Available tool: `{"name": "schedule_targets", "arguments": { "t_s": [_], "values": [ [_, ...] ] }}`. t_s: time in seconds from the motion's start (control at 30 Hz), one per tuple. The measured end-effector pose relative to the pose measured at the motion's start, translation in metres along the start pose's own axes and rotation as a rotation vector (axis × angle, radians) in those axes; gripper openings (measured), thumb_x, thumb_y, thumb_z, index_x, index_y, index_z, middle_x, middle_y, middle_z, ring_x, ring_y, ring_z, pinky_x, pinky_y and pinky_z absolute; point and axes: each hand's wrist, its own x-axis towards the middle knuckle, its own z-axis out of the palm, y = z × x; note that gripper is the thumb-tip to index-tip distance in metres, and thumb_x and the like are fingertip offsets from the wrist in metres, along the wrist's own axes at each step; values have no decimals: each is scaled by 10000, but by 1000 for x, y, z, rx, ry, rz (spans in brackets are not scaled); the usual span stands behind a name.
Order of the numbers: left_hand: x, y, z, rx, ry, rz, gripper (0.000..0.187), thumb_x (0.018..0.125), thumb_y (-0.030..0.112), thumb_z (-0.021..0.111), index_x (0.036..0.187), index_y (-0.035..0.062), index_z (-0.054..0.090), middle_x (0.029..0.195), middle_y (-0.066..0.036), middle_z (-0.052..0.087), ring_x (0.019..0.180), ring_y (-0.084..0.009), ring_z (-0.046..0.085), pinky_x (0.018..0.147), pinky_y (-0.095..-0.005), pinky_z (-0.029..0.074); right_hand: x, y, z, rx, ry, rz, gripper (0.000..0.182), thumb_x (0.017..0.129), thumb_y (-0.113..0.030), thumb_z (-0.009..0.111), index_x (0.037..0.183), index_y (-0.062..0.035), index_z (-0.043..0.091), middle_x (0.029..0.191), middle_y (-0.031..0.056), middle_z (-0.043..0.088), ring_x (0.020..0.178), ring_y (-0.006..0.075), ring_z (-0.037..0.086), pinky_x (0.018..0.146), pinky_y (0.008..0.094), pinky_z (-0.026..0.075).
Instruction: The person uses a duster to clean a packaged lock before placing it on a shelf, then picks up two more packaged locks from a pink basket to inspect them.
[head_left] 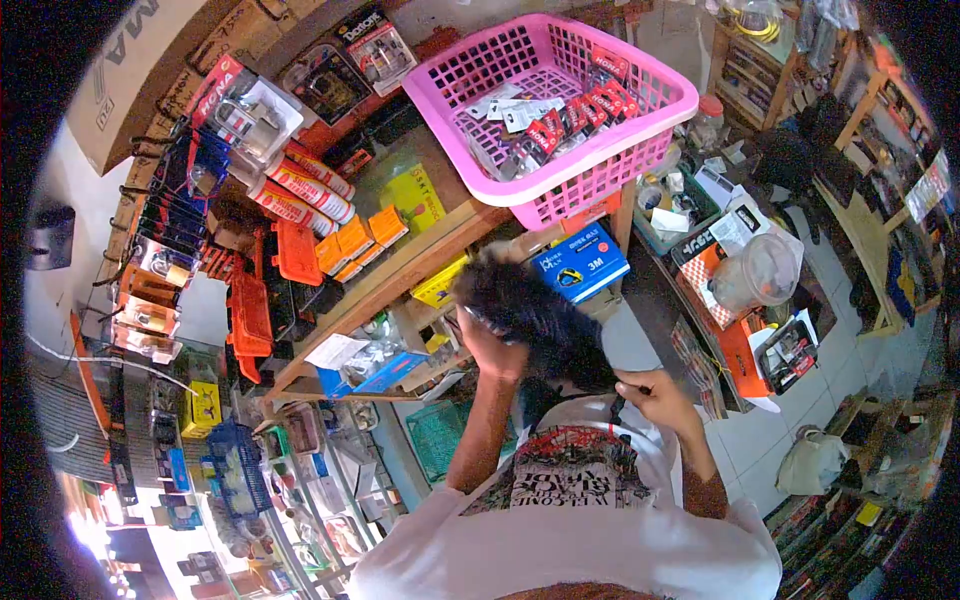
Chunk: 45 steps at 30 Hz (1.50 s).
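Note:
A mass of dark hair [545, 315] hangs in the middle of the view, above a white printed T-shirt [570, 520]. My left hand [490, 352] is raised and closed on the left side of the hair. My right hand [655, 395] has its fingers curled at the hair's lower right edge and pinches a dark strand there. Both forearms rise from the shirt at the bottom of the view.
A pink plastic basket [560, 190] with several red-carded packs stands on a wooden counter [400, 275]. A blue box [583, 265] lies under it. Shelves at the left hold padlock packs [245, 110], tubes and orange boxes [355, 240]. A clear jar [755, 272] and a white bag [810, 460] are at the right.

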Motion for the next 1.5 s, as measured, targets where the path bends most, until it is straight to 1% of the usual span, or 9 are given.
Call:
{"name": "schedule_targets", "arguments": {
  "t_s": [0.1,0.17,0.37,0.47,0.67,0.7,0.83,1.37,1.5],
  "values": [
    [-3,-14,-55,-7,49,66,525,984,482,423,1367,138,529,1317,-62,580,1214,-249,535,1115,-436,345,0,-14,-8,-6,-20,-6,339,946,-171,635,1228,15,625,1156,195,684,1046,176,648,909,306,489],
    [27,-3,-79,-332,-488,-192,540,980,470,429,1403,138,481,1355,-54,549,1234,-244,519,1118,-436,338,3,-19,-8,0,50,30,334,946,-167,635,1226,14,628,1153,198,684,1043,176,649,915,305,486],
    [2,-7,-9,-1,-49,55,543,967,511,442,1364,149,513,1288,-61,599,1161,-267,580,1027,-442,440,9,-12,-19,-18,66,-71,348,938,-150,645,1245,10,615,1159,186,686,1022,169,653,912,290,483],
    [37,-2,-83,-258,-541,-147,527,982,517,414,1343,153,537,1284,-79,602,1170,-288,571,1040,-477,423,8,-15,-27,19,-42,-48,354,935,-142,645,1251,15,610,1153,175,692,1009,136,639,894,283,489],
    [14,-9,16,216,87,152,528,998,486,388,1331,109,548,1291,-123,598,1204,-336,547,1060,-540,387,7,-5,-30,-46,-34,-38,335,933,-138,650,1233,8,624,1134,169,701,973,105,623,857,272,496],
    [4,-13,11,22,-387,43,537,1008,488,373,1349,102,527,1294,-126,595,1208,-308,553,1058,-493,409,8,-8,-30,-23,-10,-28,332,933,-142,652,1228,7,628,1133,172,701,972,112,629,858,275,496],
    [13,-9,5,58,144,17,536,994,485,395,1360,112,514,1295,-115,600,1209,-296,557,1056,-485,414,8,-12,-30,-8,-4,27,325,930,-156,656,1211,6,640,1125,182,701,975,138,647,865,285,495],
    [21,-21,-30,-501,-177,-345,604,988,549,370,1392,114,482,1370,-95,556,1245,-301,524,1099,-496,374,13,-4,-36,-43,-72,3,320,920,-190,669,1171,7,658,1083,203,703,957,188,684,855,310,512],
    [28,-14,-4,48,8,-56,532,1012,483,374,1374,114,504,1358,-99,564,1269,-317,505,1113,-492,360,13,5,-32,-1,-30,24,309,922,-191,667,1170,-7,664,1080,201,704,948,172,678,855,312,510]
  ]
}}
